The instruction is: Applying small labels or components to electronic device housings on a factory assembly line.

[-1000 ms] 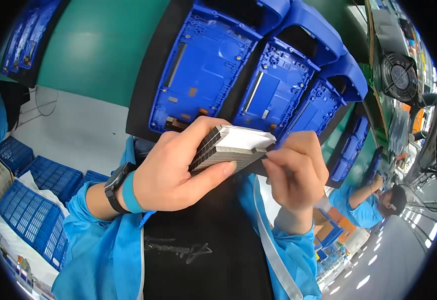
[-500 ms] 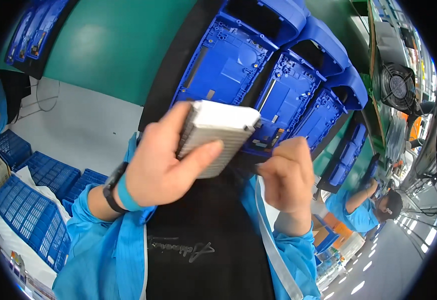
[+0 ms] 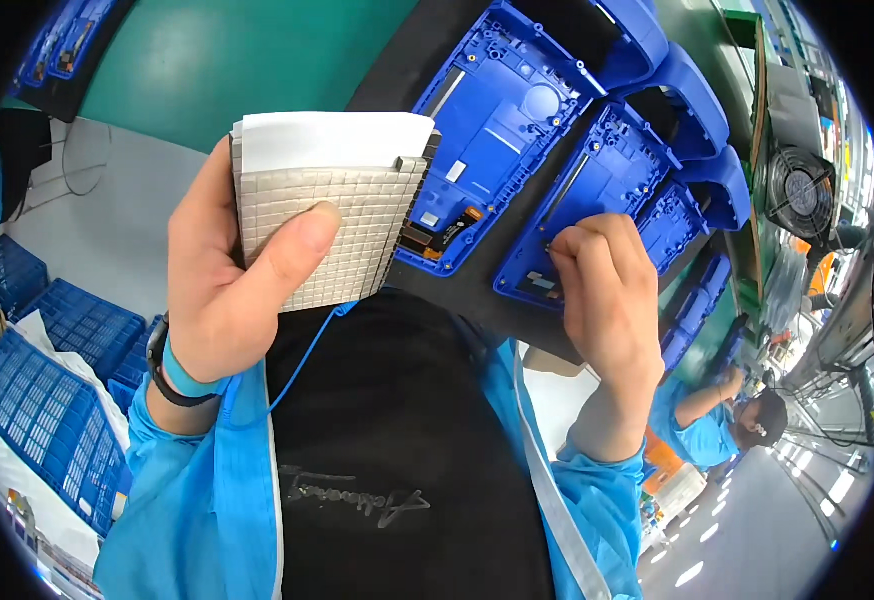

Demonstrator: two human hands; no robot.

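Note:
My left hand (image 3: 222,270) grips a stack of sheets (image 3: 342,205) covered in a grid of small grey-beige square pads, with white backing paper showing along the top edge. The thumb presses on the front of the stack. Held above the middle blue plastic housing (image 3: 582,180), my right hand (image 3: 607,290) is closed in a pinch. Whatever is between its fingertips is too small to make out. Beyond the stack lies a larger-looking blue housing (image 3: 497,130), open side up, with a dark flex cable (image 3: 452,232) at its lower end.
A third blue housing (image 3: 672,225) lies further right on the black mat (image 3: 387,75) over a green table (image 3: 247,60). Blue crates (image 3: 47,420) stand at lower left. A black fan (image 3: 800,187) is at far right, and another person (image 3: 707,425) sits beyond.
The stack has moved left and now faces me more squarely. My right hand has risen slightly and shifted right, over the middle housing. The view has shifted a little.

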